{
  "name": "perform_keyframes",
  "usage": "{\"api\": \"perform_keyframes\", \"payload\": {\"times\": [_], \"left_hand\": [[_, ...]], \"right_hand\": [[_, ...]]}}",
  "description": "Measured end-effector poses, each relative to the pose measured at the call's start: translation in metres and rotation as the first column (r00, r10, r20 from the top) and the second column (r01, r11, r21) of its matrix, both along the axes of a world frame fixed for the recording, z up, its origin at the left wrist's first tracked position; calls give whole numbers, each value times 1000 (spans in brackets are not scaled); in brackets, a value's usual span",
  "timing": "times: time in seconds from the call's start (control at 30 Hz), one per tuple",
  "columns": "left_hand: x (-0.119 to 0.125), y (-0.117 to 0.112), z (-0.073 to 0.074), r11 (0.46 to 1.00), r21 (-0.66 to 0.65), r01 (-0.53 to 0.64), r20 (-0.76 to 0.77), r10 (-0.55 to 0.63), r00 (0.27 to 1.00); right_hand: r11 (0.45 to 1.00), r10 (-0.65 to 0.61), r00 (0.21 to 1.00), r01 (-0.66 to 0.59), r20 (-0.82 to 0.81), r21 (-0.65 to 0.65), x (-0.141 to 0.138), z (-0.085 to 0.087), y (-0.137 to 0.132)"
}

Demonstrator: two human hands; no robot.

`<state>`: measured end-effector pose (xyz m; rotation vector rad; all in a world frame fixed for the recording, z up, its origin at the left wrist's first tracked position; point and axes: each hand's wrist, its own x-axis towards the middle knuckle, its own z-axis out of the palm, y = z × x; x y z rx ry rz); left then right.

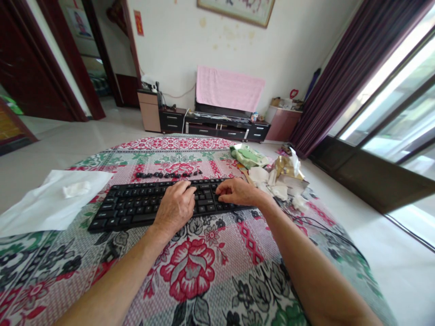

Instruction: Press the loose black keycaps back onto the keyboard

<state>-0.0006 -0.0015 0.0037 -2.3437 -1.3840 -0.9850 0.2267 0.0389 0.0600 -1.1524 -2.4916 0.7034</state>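
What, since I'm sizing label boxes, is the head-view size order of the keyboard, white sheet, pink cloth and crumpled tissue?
1. keyboard
2. white sheet, cut off at the frame edge
3. pink cloth; it is far from the camera, so its rank is unsure
4. crumpled tissue

The left hand [175,209] and the right hand [238,192] hide the part of the keyboard [129,208] under them; its key letters are too small to read.

loose keycaps [169,174] behind keyboard [136,206], tissue sheet [44,203] left, wrappers [285,174] right
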Motion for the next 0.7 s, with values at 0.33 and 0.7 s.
{"api": "perform_keyframes", "payload": {"times": [0.33, 0.7], "left_hand": [[17, -11, 7, 991, 10, 130, 51, -130, 990], [20, -15, 12, 976, 22, 215, 227, -215, 950]], "right_hand": [[997, -10, 985, -3, -174, -74, -11, 4, -5], [882, -67, 937, -105, -343, -460, -23, 3, -12]]}}
